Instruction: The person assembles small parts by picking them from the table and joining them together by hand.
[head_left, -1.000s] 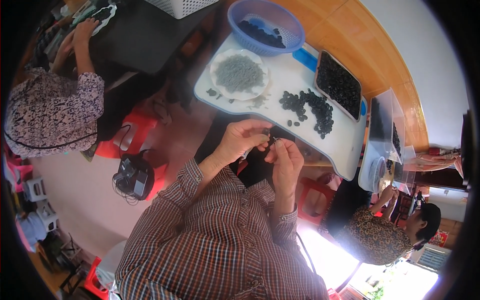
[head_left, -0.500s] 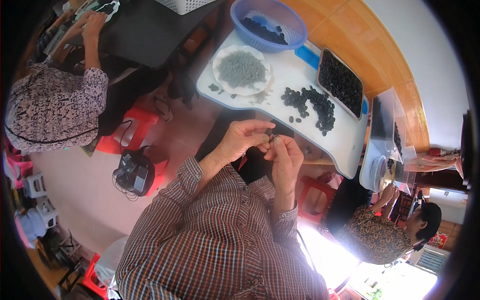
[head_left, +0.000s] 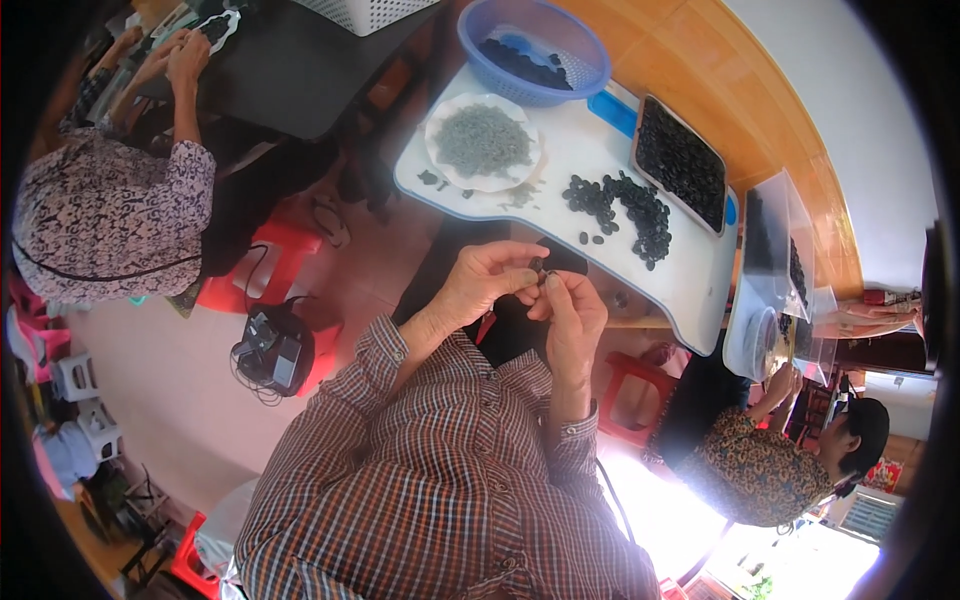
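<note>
My left hand and my right hand meet in front of my chest, short of the table's near edge. Thumb and fingers of the left pinch a small dark oval piece. The right fingertips are closed against its lower side, where a second tiny dark bit may sit; it is too small to tell. Beyond them on the white table lies a loose cluster of black oval pieces. A white plate with a heap of small grey-green bits stands to the left.
A blue-purple basket with dark pieces stands at the back, and a tray full of black pieces at the right. One co-worker sits left at a dark table, another at the right. Red stools stand nearby.
Both hands stay nearly in place, with only slight finger movement around the small piece. The view has shifted a little.
</note>
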